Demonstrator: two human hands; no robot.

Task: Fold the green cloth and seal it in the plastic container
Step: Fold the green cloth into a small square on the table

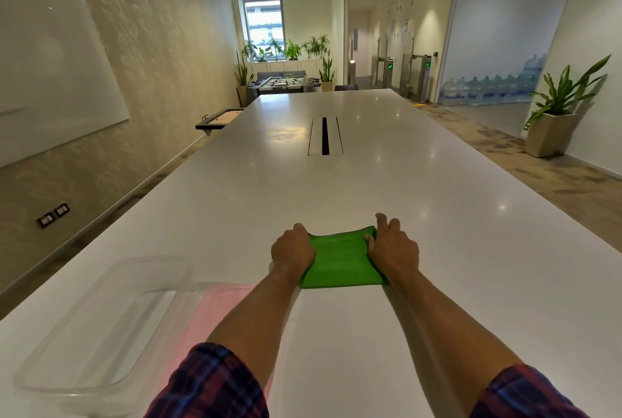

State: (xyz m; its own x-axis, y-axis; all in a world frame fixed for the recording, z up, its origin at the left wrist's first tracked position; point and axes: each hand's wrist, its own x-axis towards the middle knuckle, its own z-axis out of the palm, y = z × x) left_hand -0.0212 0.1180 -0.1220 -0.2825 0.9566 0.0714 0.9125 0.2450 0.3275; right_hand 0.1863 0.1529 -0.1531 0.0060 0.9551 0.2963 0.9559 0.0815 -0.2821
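The green cloth (340, 259) lies folded into a small rectangle on the white table (336, 182), in front of me. My left hand (292, 247) grips its far left corner with closed fingers. My right hand (392, 246) holds its far right corner, thumb on the cloth and fingers partly spread past the edge. The clear plastic container (101, 326) stands open at the near left of the table, nothing inside. A pink sheet, possibly the lid (218, 310), lies flat beside the container, partly hidden under my left forearm.
A cable slot (325, 141) is set into the middle of the table further away. The long tabletop stretches far ahead and to the right. A potted plant (555, 114) stands on the floor at the right; a wall with a whiteboard runs along the left.
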